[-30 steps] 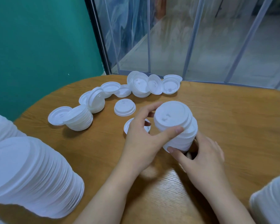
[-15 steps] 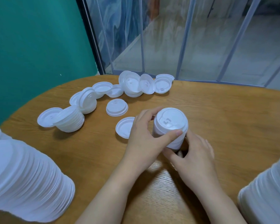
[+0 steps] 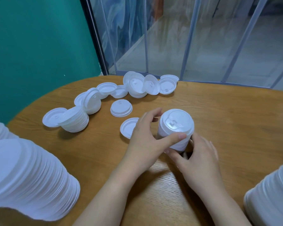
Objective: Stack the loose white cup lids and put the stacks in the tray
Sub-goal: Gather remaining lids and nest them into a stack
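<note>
White lid stack (image 3: pixel 176 128), sip-tab up; left hand (image 3: pixel 147 137) & right hand (image 3: pixel 198 159) both grip it.

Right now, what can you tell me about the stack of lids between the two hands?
The stack of lids is white, looks like thin plastic, nested dome side up, with a raised sip tab on the top lid. It stands nearly upright on the wooden table. The left hand wraps its side, thumb across the front; the right hand holds its base.
</note>
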Tool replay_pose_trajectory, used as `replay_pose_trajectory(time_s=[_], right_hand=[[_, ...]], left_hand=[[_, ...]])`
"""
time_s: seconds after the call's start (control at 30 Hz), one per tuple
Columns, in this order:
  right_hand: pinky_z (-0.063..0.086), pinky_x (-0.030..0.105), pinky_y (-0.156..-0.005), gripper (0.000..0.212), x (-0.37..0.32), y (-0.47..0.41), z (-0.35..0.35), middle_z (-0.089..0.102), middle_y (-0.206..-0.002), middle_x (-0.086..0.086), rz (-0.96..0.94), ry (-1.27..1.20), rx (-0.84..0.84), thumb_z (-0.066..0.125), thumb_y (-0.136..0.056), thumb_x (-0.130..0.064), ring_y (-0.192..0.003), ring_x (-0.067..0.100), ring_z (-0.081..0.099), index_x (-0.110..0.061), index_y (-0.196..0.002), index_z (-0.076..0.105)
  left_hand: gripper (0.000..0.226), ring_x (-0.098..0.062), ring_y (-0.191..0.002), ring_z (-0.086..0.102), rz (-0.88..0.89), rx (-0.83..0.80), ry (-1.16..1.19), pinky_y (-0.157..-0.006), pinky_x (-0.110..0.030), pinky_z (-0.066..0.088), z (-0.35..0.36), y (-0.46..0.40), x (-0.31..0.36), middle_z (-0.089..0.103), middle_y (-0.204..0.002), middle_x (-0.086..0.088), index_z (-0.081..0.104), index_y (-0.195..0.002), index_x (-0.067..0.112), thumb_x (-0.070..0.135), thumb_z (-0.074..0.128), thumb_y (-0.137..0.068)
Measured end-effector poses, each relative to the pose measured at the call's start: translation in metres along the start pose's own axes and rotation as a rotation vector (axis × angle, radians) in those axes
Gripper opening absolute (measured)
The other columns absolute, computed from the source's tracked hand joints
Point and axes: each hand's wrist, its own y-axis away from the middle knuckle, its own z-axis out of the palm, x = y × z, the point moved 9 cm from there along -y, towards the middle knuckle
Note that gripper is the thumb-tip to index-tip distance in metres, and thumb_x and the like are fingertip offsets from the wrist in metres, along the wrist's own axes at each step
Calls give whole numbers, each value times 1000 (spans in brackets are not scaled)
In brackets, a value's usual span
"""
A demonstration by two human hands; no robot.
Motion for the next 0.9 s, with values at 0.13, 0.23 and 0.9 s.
replay_pose_trajectory(time_s=[0.13,0.23,0.9], right_hand=[[43,44,-88,44,-3,1,-1,54,-78,-17,-11,20,3,80,-71,-60,-85,15,51,-33,-90,51],[42,41,-80,42,-5,2,-2,54,-77,-17,-7,-7,3,83,-70,-54,-83,17,52,-31,-88,52],[45,47,-82,40,-11,3,1,55,-82,-17,-14,-4,-37,81,-71,-52,-83,17,51,-31,-94,55]], left_hand=[[76,3,-126,47,-77,120,-114,-104,-14,35,-44,8,-25,58,-127,28,61,-127,43,75,72,-60],[58,-1,-122,44,-54,190,-470,-108,-27,25,-69,14,-37,56,-122,26,63,-124,36,66,67,-75],[12,-17,-75,63,-77,327,-60,-72,-35,51,-81,15,-48,71,-79,8,71,-87,26,31,69,-98]])
